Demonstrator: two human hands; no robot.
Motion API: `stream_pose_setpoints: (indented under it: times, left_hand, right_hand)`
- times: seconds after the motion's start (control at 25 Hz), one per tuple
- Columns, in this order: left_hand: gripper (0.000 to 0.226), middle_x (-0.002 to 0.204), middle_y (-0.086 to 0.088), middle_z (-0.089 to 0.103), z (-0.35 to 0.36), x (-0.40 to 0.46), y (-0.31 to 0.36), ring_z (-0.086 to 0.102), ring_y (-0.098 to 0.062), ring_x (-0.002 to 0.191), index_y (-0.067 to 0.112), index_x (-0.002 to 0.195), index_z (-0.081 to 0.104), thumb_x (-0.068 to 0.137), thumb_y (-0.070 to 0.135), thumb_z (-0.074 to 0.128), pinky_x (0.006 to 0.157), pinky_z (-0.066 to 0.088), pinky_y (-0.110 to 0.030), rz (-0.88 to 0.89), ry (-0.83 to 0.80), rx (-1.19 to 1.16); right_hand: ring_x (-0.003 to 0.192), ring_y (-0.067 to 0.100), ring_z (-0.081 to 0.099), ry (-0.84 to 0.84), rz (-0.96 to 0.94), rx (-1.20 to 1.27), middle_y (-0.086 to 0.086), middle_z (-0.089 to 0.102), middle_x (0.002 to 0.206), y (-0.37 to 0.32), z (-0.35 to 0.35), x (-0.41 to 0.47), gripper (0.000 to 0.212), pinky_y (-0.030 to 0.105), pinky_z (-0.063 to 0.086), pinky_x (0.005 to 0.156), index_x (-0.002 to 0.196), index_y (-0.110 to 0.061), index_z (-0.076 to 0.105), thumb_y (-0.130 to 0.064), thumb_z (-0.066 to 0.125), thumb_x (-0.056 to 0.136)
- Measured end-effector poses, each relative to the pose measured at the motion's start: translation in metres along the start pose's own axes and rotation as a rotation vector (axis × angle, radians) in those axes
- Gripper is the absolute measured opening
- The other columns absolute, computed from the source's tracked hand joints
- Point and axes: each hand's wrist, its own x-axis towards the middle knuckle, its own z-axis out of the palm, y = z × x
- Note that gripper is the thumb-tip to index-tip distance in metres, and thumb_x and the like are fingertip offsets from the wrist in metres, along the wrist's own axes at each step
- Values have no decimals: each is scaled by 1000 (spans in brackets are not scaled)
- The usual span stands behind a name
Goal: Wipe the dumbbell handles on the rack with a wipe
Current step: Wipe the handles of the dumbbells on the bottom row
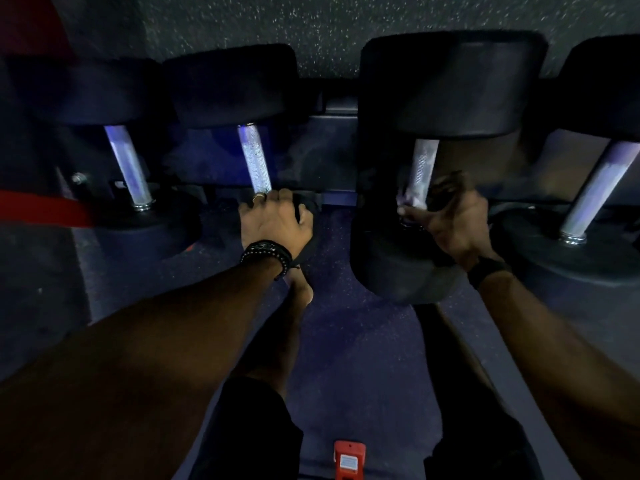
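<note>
Several black dumbbells lie side by side on a dark rack (337,114), their metal handles pointing toward me. My right hand (450,220) is wrapped round the lower end of the third handle (423,164), holding a pale wipe (410,202) against it; the hand is blurred. My left hand (275,221) grips the near head of the second dumbbell, just below its handle (254,157). The first handle (128,168) at the left and the fourth handle (599,188) at the right are untouched.
A red bar (45,207) crosses the left edge in front of the first dumbbell. On the dark speckled floor between my legs lies a small red object (348,460). My bare knee and dark shorts fill the lower middle.
</note>
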Motion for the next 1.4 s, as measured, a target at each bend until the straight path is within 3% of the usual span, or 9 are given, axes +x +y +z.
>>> stream_pose_setpoints:
  times: [0.2, 0.28, 0.4, 0.56, 0.76, 0.88, 1.04, 1.24, 1.4]
  left_hand:
    - [41, 104, -16, 67, -1, 0, 0, 60, -35, 102, 7, 107, 62, 92, 41, 45, 88, 41, -45, 3, 0, 8]
    - [41, 103, -17, 67, 0, 0, 0, 60, -36, 101, 6, 105, 62, 92, 40, 46, 88, 41, -45, -2, 1, 11]
    - [40, 103, -16, 67, 0, 1, 1, 60, -36, 101, 7, 105, 62, 92, 41, 45, 88, 41, -45, -2, 1, 10]
    - [40, 101, -15, 67, 1, 0, 0, 60, -35, 99, 8, 104, 62, 92, 42, 45, 87, 41, -44, 1, 10, 9]
    - [40, 102, -14, 67, 1, 1, 0, 61, -34, 100, 9, 105, 62, 93, 42, 44, 88, 42, -45, 2, 2, 16]
    - [40, 101, -15, 68, 1, 0, -1, 61, -34, 99, 8, 106, 62, 93, 42, 44, 87, 42, -45, 8, 9, 22]
    - [41, 102, -14, 67, 1, -1, 0, 61, -34, 100, 8, 106, 63, 92, 42, 44, 87, 42, -45, 5, 17, 19]
    - [40, 100, -15, 68, 2, -1, -1, 61, -35, 99, 8, 105, 63, 92, 41, 45, 86, 43, -45, 13, 19, 18]
    - [40, 100, -15, 67, 3, -1, -1, 60, -35, 99, 8, 105, 63, 91, 41, 45, 86, 43, -45, 19, 22, 23]
  right_hand:
    - [60, -5, 51, 222, -84, 468, -12, 59, 69, -33, -11, 21, 30, 22, 45, 58, 73, -19, 57, -24, 86, 66]
    - [60, -8, 52, 324, -72, 514, -14, 60, 69, -40, -10, 29, 25, 21, 47, 59, 72, -20, 59, -28, 82, 68]
    - [68, -7, 55, 237, -43, 392, -8, 66, 76, -10, 2, 10, 13, 21, 51, 67, 86, -8, 67, -19, 72, 82]
    - [94, 16, 58, 117, 116, 261, 21, 69, 104, 2, 9, -4, 23, 26, 50, 86, 103, 6, 66, -3, 68, 81]
    - [79, 21, 52, 281, 172, 572, 9, 54, 84, -25, 2, 53, 28, 45, 53, 76, 81, -16, 44, -20, 62, 59]
    - [58, 14, 46, 302, 300, 842, 0, 51, 61, -49, -2, 41, 15, 30, 45, 54, 64, -13, 49, -3, 59, 69]
    - [61, 11, 47, 294, 172, 850, -9, 57, 55, -50, -1, 35, 28, 28, 40, 55, 46, -16, 63, -1, 57, 69]
    - [74, 16, 44, 262, 127, 825, -2, 53, 68, -60, 8, 25, 9, 29, 36, 63, 67, -16, 57, -11, 49, 66]
    - [67, 15, 52, 113, 320, 862, 2, 55, 76, -68, -11, 29, 27, 29, 44, 60, 94, -12, 48, -16, 51, 68]
